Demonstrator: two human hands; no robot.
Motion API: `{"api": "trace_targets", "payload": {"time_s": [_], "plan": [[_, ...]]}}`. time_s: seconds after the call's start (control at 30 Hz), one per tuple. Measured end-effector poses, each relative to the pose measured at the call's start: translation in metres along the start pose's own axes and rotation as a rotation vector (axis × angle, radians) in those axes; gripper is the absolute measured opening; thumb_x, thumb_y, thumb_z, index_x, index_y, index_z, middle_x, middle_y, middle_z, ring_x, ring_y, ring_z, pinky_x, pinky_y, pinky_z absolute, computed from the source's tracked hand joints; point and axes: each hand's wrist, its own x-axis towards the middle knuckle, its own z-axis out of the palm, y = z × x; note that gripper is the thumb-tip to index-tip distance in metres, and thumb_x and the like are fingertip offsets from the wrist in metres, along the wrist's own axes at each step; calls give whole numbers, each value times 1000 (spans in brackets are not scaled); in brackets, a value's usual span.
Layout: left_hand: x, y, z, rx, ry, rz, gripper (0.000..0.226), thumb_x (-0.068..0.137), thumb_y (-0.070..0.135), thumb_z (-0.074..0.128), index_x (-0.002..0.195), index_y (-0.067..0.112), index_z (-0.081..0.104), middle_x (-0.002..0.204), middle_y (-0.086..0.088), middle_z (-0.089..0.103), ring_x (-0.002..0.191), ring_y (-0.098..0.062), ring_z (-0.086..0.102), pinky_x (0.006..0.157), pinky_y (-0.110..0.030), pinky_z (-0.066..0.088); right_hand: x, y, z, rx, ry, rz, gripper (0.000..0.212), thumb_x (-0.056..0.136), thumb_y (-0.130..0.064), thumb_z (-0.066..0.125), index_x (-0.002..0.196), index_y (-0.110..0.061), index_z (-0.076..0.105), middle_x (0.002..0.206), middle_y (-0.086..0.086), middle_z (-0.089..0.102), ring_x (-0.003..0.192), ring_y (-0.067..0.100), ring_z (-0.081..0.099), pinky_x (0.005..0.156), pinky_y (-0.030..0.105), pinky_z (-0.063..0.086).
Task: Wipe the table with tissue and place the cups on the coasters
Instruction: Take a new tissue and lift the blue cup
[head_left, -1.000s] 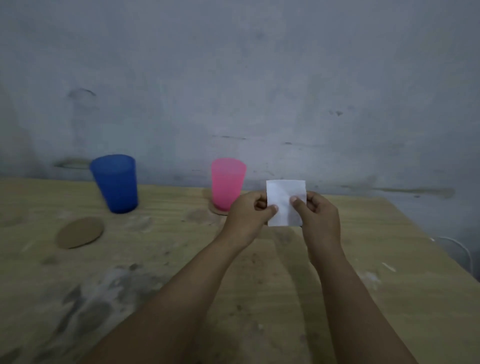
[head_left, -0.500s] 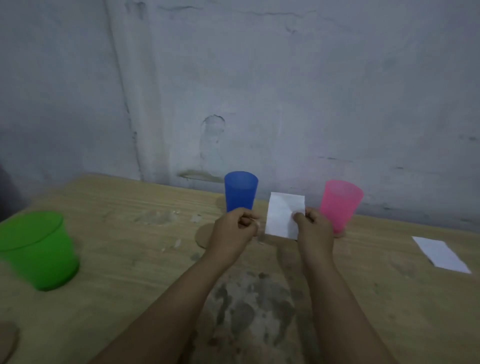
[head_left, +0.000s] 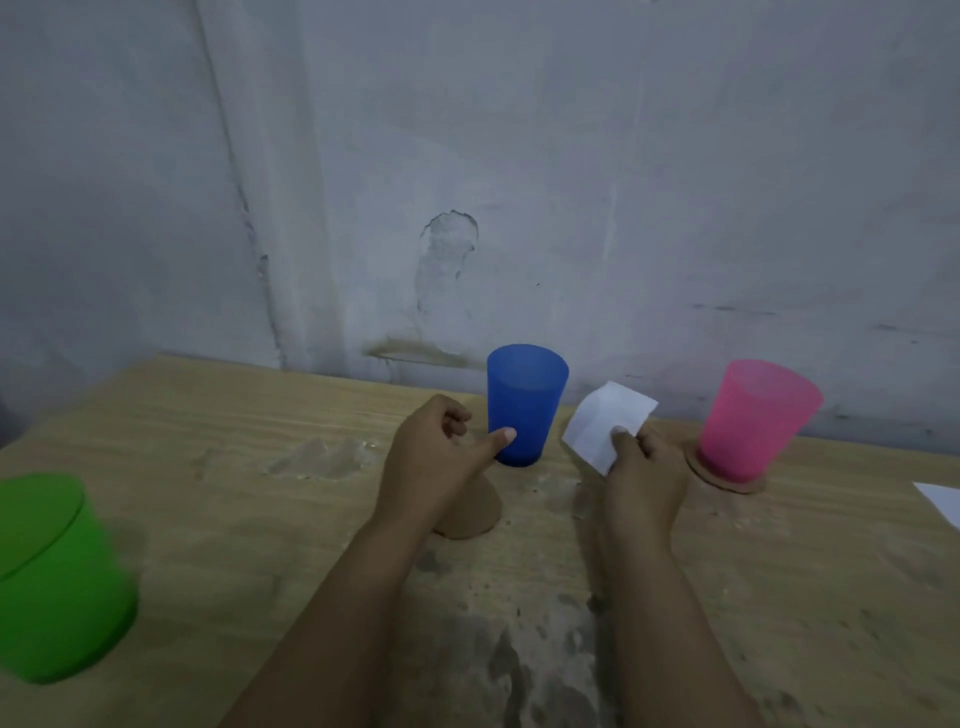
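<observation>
Rough grey plaster, cracked and patched, is rising behind a pale wooden table whose grain is running side to side and whose near surface is showing dark, blotchy stains and a dusty smear. Standing upright near the back edge is a translucent blue cup, tapered and smooth; a round brown coaster is lying flat just in front of it, partly hidden by the left wrist — the cup is not sitting on it. To the right, a translucent pink cup is standing on a second round coaster. At the left edge a green cup is appearing blurred and tilted, seemingly resting on the table. The left hand is holding nothing, its fingers loosely curled and its thumb reaching out beside the blue cup's lower wall; whether it is touching I cannot tell. The right hand is pinching a thin white tissue — a folded, creased rectangle — between thumb and fingers, holding it up above the table between the blue and pink cups. Another white sheet is lying flat at the far right edge.
</observation>
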Motion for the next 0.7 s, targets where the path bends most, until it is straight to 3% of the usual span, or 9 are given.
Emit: {"api": "trace_targets", "payload": {"time_s": [0.07, 0.13, 0.23, 0.37, 0.4, 0.5, 0.6, 0.7], "plan": [[7, 3, 4, 10, -21, 43, 56, 57, 67, 71, 97, 32, 55, 93, 20, 56, 86, 9, 51, 62, -13, 36, -2, 2, 3, 0, -27, -37, 31, 90, -7, 52, 58, -8, 51, 58, -1, 46, 52, 2, 43, 45, 12, 33], [10, 4, 7, 28, -24, 101, 71, 55, 72, 68, 112, 33, 54, 102, 21, 55, 91, 10, 50, 67, -10, 35, -3, 4, 6, -1, -47, -45, 33, 90, -8, 53, 57, -15, 52, 56, -5, 47, 53, 3, 44, 50, 17, 36], [12, 3, 13, 16, -51, 146, 84, 56, 73, 68, 127, 34, 49, 112, 26, 50, 100, 8, 46, 73, -8, 32, -3, 4, 8, 14, -68, -52, 29, 90, -9, 53, 61, -11, 56, 58, -4, 49, 59, 9, 45, 56, 24, 37], [13, 2, 21, -13, -123, 150, 74, 65, 59, 74, 129, 34, 48, 121, 22, 55, 105, 8, 46, 75, -8, 33, -2, 5, 8, 11, -93, -65, 22, 89, -9, 53, 73, 5, 57, 64, 12, 48, 65, 15, 46, 61, 29, 36], [13, 2, 21, -26, -122, 148, 70, 66, 55, 76, 127, 33, 49, 119, 21, 57, 101, 11, 48, 73, -6, 34, -2, 5, 9, 10, -101, -64, 22, 89, -9, 53, 70, -2, 61, 63, 10, 53, 66, 13, 49, 61, 28, 39], [13, 9, 18, -89, -81, 135, 61, 67, 49, 78, 121, 31, 53, 106, 25, 58, 93, 20, 51, 69, 0, 39, -5, 1, 10, 29, -115, -51, 35, 89, -7, 51, 68, -33, 62, 72, -16, 63, 69, -1, 57, 61, 18, 45], [14, 20, 13, -189, -41, 100, 58, 68, 50, 77, 117, 26, 57, 106, 19, 63, 92, 14, 56, 77, -11, 44, -7, -2, 11, 67, -141, -19, 36, 88, -6, 50, 74, -36, 64, 76, -19, 66, 74, -2, 61, 66, 19, 48], [14, 31, 8, -244, -29, 91, 62, 68, 51, 76, 119, 22, 57, 105, 17, 65, 92, 10, 58, 78, -18, 48, -8, -4, 11, 120, -193, 57, 34, 89, -6, 50, 76, -31, 69, 80, -10, 70, 82, 14, 66, 73, 31, 54]]}}
